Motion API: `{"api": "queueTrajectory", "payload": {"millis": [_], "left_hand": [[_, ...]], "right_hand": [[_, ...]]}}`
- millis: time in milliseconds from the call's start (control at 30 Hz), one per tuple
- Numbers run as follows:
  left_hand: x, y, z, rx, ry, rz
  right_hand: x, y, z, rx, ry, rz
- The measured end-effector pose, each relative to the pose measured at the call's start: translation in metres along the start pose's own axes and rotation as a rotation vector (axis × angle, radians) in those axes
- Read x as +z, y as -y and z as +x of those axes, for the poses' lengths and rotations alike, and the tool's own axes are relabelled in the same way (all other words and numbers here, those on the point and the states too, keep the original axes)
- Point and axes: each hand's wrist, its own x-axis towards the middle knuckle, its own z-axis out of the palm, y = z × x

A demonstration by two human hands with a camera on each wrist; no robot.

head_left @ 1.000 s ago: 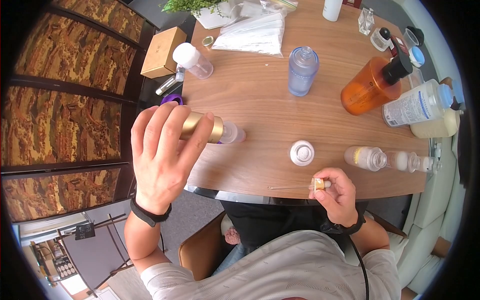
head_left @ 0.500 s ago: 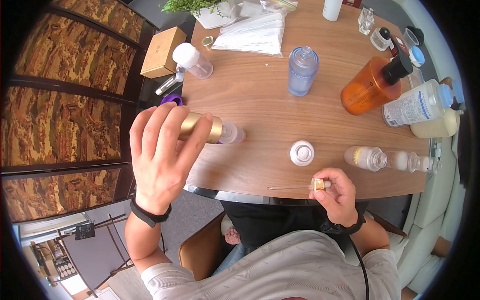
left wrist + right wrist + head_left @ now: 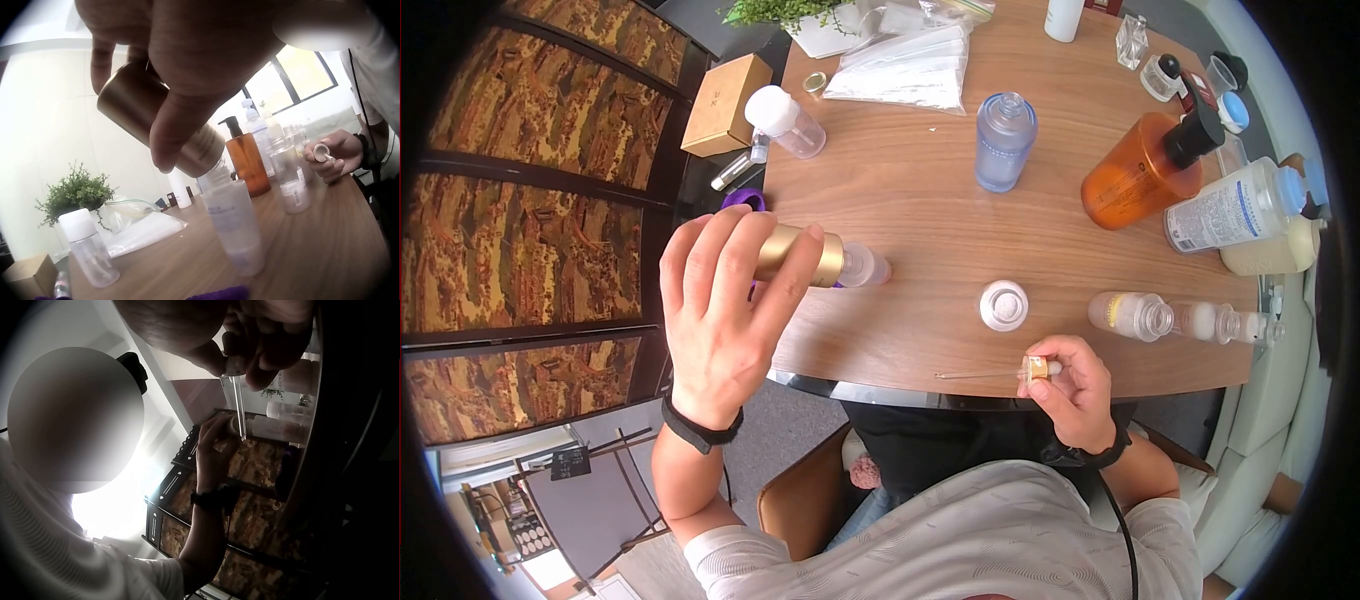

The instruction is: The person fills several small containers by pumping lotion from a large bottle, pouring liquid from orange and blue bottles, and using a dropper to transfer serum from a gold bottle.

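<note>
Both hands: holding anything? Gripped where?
Left hand: gold bottle, gripped round its body, tilted mouth-down. Right hand: glass dropper, pinched at its gold cap, with the pipette end free.

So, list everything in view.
Table: 1, brown, centre
Gold bottle: 1, gold, left, tilted
Lower bottle: 1, clear, below gold bottle
Dropper: 1, gold and clear, near edge
Blue bottle: 1, blue, far middle
Pump bottle: 1, amber, right
Labelled bottle: 1, whitish, far right
Row bottles: 3, clear, near right
Small bottle: 1, pale, near middle
White-capped bottle: 1, clear, far left
Box: 1, tan, far left
Plastic bag: at least 1, clear, far side
Plant: 1, green, far left
Folding screen: 1, brown and gold, left
Other items: several, mixed, around edges
Left hand: 1, bare, gripping gold bottle
Right hand: 1, bare, pinching dropper
</note>
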Motion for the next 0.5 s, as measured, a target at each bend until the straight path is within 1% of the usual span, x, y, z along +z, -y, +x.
{"api": "queueTrajectory", "payload": {"millis": [400, 500], "left_hand": [[0.004, 0.006, -0.007, -0.052, 0.001, -0.084], [0.002, 0.002, -0.01, -0.167, 0.021, -0.198]], "right_hand": [[0.0, 0.0, 0.0, -0.01, 0.003, -0.013], [0.001, 0.0, 0.001, -0.017, 0.003, -0.004]]}}
